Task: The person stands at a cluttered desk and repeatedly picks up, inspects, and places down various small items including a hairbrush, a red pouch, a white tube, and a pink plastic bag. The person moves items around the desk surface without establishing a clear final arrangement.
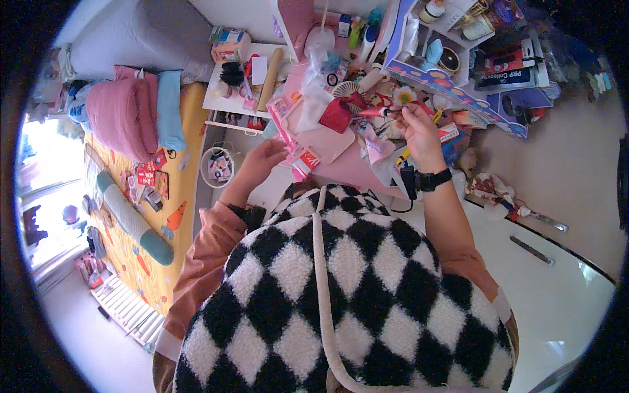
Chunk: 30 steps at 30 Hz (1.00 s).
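My right hand (417, 130) is raised over the right part of the cluttered pink desk, its thumb and fingers pinched on a small dark object, too small to name. Near the desk's left front corner my left hand (261, 159) hovers with curved fingers by a pink package (287, 128); whether it touches it I cannot tell. Between the hands lie a pale pink tray (331, 147), a dark red cloth piece (335, 115) and a pink heart-shaped item (378, 146). A red and white packet (307, 163) sits at the front edge. A white flower ornament (405, 96) is behind my right hand.
A white bin (202, 169) stands left of the desk, below a white side table (211, 100) with an open drawer. A bed with a yellow carrot-patterned sheet (147, 216) lies further left. A blue-purple shelf organizer (471, 103) with bottles borders the desk at right, and a white cabinet (516, 294) stands nearer.
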Each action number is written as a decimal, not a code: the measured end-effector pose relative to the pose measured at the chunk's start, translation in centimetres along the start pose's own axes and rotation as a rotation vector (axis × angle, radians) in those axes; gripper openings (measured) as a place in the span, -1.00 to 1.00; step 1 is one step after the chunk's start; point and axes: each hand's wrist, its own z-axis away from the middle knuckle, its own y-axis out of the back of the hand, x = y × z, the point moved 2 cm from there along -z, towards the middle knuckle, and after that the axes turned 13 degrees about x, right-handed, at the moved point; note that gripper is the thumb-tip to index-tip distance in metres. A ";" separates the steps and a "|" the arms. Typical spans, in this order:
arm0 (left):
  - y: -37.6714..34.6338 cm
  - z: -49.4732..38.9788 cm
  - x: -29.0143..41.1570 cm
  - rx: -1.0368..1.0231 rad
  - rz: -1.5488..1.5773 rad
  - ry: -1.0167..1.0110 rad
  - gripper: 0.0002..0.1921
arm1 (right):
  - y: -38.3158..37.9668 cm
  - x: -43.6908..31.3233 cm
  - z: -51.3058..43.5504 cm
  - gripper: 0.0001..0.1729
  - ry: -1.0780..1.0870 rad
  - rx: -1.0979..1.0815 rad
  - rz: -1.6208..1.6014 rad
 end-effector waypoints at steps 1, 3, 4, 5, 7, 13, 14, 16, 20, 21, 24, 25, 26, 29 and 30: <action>-1.0 -0.4 1.9 -0.047 0.018 -0.075 -0.56 | -0.3 -0.6 0.6 -0.86 0.006 -0.019 -0.016; -3.6 -1.4 6.0 -0.125 -0.103 -0.319 -0.51 | -1.1 -1.8 1.9 -0.86 0.013 -0.033 -0.041; -4.9 -1.7 7.9 -0.129 -0.137 -0.405 -0.47 | -1.5 -2.4 2.5 -0.85 0.017 -0.049 -0.061; -6.2 -1.8 9.8 -0.124 -0.159 -0.531 -0.42 | -1.9 -3.0 3.2 -0.85 0.021 -0.066 -0.080; -8.9 -1.9 13.1 -0.150 -0.138 -0.801 -0.37 | -2.8 -4.2 4.5 -0.84 0.028 -0.089 -0.109; -13.5 -1.3 16.2 -0.378 -0.113 -0.493 -0.40 | -4.8 -6.8 6.8 -0.88 0.083 -0.107 -0.057; -13.7 -0.7 16.7 -0.365 -0.015 -0.621 -0.55 | -5.1 -7.1 6.9 -0.89 0.103 -0.097 -0.051; -13.8 -0.2 17.3 -0.449 -0.011 -0.524 -0.64 | -5.5 -7.6 7.1 -0.89 0.142 -0.098 -0.041; -12.8 1.0 19.4 -0.569 0.101 -0.288 -0.73 | -6.5 -8.8 7.6 -0.91 0.197 -0.088 -0.032; -12.2 1.2 20.2 -0.563 0.110 -0.306 -0.73 | -6.8 -9.2 7.7 -0.92 0.206 -0.075 -0.032; -10.9 2.0 22.2 -0.568 0.177 -0.312 -0.77 | -8.1 -10.4 7.8 -0.93 0.264 -0.115 -0.021; -10.4 2.3 22.8 -0.560 0.212 -0.309 -0.77 | -8.5 -10.6 7.9 -0.91 0.257 -0.137 -0.037; -9.9 2.6 23.2 -0.551 0.248 -0.306 -0.78 | -8.9 -10.8 8.2 -0.88 0.249 -0.138 -0.044; -8.8 3.2 24.2 -0.577 0.405 -0.253 -0.80 | -10.0 -11.0 8.7 -0.86 0.237 -0.147 -0.049; -8.6 3.4 24.4 -0.581 0.455 -0.234 -0.80 | -10.3 -11.1 8.9 -0.86 0.236 -0.150 -0.047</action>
